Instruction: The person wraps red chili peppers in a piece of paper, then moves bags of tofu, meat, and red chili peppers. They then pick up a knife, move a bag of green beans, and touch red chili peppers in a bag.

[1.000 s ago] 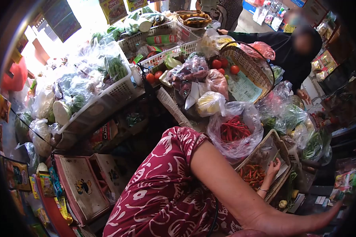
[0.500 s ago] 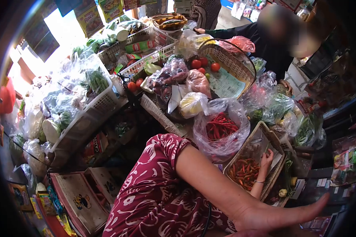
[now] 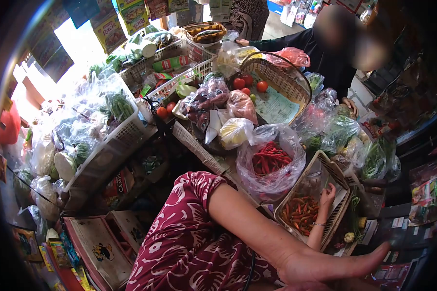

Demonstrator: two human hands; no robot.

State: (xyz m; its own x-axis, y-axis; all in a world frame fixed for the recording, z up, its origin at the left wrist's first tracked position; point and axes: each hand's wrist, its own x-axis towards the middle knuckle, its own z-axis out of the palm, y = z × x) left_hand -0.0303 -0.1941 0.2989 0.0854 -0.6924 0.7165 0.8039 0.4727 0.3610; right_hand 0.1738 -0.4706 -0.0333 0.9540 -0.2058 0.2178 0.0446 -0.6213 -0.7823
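Note:
My right hand [image 3: 327,195], with a thin bracelet at its wrist, reaches into a rectangular plastic basket [image 3: 278,211]. Orange-red chilies [image 3: 301,213] lie inside, beside and below the hand. The fingers are bent together near some clear plastic in the basket's upper part; what they hold, if anything, is too small to make out. Left of the basket, an open clear plastic bag [image 3: 296,172] contains long red chilies [image 3: 271,157]. My left hand is out of sight. A bare leg [image 3: 243,213] and foot cross in front, hiding part of my right forearm.
A woven handled basket [image 3: 303,87] with tomatoes [image 3: 261,86] stands behind the chilies. White crates [image 3: 124,133] of bagged vegetables are at left. A person in dark clothing [image 3: 332,72] is across the display. Seasoning packets [image 3: 109,33] hang at upper left; a wooden box [image 3: 94,252] stands lower left.
The view has shifted slightly, and the leg and foot appear a little farther left and lower. My right hand stays in the chili basket, in nearly the same pose.

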